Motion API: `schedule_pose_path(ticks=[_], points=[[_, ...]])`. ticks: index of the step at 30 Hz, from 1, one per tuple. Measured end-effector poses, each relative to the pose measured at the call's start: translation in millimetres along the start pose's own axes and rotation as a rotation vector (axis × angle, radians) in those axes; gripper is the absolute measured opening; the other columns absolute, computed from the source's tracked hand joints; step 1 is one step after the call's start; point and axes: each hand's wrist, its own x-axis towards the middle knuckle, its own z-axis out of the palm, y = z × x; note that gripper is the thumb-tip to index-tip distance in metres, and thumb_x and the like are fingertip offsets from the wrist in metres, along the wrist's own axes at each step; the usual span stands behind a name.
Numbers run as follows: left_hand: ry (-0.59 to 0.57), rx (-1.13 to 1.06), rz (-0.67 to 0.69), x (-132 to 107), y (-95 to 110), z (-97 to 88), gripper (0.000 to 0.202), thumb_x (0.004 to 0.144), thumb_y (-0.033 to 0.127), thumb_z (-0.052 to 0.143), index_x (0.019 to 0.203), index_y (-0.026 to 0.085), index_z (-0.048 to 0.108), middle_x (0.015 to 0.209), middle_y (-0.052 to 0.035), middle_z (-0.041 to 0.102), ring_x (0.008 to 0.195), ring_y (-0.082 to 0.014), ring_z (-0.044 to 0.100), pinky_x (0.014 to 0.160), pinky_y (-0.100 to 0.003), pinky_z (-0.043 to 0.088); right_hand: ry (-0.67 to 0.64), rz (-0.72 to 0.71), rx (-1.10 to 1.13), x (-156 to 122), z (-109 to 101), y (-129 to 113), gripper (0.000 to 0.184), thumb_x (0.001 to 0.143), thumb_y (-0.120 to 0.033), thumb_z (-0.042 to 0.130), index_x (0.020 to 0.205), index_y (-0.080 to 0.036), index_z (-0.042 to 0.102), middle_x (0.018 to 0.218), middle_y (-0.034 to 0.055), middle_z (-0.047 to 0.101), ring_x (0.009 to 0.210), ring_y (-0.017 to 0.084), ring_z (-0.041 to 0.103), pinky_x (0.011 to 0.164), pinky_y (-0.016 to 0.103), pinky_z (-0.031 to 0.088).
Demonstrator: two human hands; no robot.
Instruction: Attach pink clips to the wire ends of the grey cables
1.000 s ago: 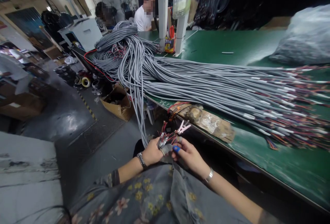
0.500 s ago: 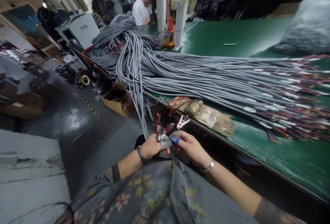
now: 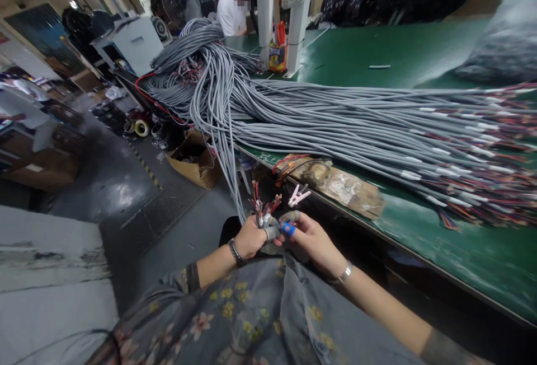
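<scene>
Several grey cables point(image 3: 230, 158) hang off the bench edge and run down into my left hand point(image 3: 253, 237), which is closed around them near their ends. Above that fist stick up the stripped cable ends point(image 3: 264, 205), with red, black and brown wires and white sleeves. My right hand point(image 3: 312, 237) is right beside it, thumb and forefinger pinched at the wires. Grey tape wraps some fingertips, and blue tape is on my right thumb. What exactly the right fingers hold is too small to make out. A pink clip point(image 3: 298, 196) is just beyond the right hand, at the bench edge.
A large bundle of grey cables point(image 3: 293, 107) lies along the green bench point(image 3: 423, 242), wire ends to the right. Taped cardboard point(image 3: 342, 191) lines the near edge. A cardboard box point(image 3: 195, 163) stands on the floor. Across the bench sits a person point(image 3: 230, 12) beyond white posts point(image 3: 264, 18).
The view has shifted slightly. Both hands stay together in nearly the same place, the left still around the cables and the right still pinching beside it.
</scene>
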Motion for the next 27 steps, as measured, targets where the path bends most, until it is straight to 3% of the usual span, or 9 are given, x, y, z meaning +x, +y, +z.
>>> schedule_pose_path(ticks=[3,7,13,20,27], points=[[-0.072,0.025,-0.058,0.0,1.0,-1.3,0.044,0.044,0.045,0.085,0.060,0.013,0.059,0.051,-0.0002,0.061,0.046,-0.0110,0.055,0.049,-0.023,0.046,-0.050,0.002,-0.061,3.4,-0.1,-2.5,0.054,0.055,-0.065,0.077,0.072,-0.021,0.052,0.053,-0.0015,0.059,0.048,0.015,0.055,0.048,0.027,0.040],[-0.187,0.116,-0.068,-0.7,2.1,-6.6,0.042,0.052,0.049,0.081,0.052,0.013,0.059,0.046,-0.0019,0.058,0.041,-0.0095,0.051,0.046,-0.023,0.044,-0.038,-0.034,-0.147,7.4,-2.6,-9.2,0.055,0.050,-0.066,0.078,0.069,-0.018,0.059,0.061,0.0023,0.063,0.055,0.015,0.055,0.055,0.029,0.045],[0.005,0.038,0.042,-3.1,1.9,-4.1,0.046,0.057,0.056,0.077,0.049,0.014,0.059,0.046,-0.0032,0.059,0.042,-0.0102,0.051,0.048,-0.023,0.044,0.064,0.004,-0.156,6.2,-3.4,-8.0,0.059,0.047,-0.069,0.078,0.065,-0.016,0.059,0.053,-0.0027,0.052,0.048,0.008,0.039,0.047,0.025,0.033],[0.117,-0.138,0.043,-3.1,3.3,0.4,0.045,0.051,0.055,0.079,0.054,0.013,0.062,0.047,-0.0032,0.060,0.043,-0.0120,0.054,0.050,-0.025,0.048,0.055,-0.001,-0.099,0.9,-2.8,-4.6,0.058,0.051,-0.069,0.078,0.066,-0.017,0.056,0.057,-0.0020,0.054,0.051,0.008,0.041,0.049,0.024,0.035],[-0.151,0.070,-0.117,-6.3,4.0,-0.8,0.044,0.044,0.050,0.084,0.048,0.013,0.061,0.045,-0.0019,0.059,0.043,-0.0107,0.051,0.050,-0.025,0.045,0.043,0.008,-0.101,5.6,1.8,-2.3,0.054,0.049,-0.063,0.081,0.070,-0.019,0.055,0.059,-0.0011,0.057,0.053,0.012,0.048,0.052,0.027,0.040]])
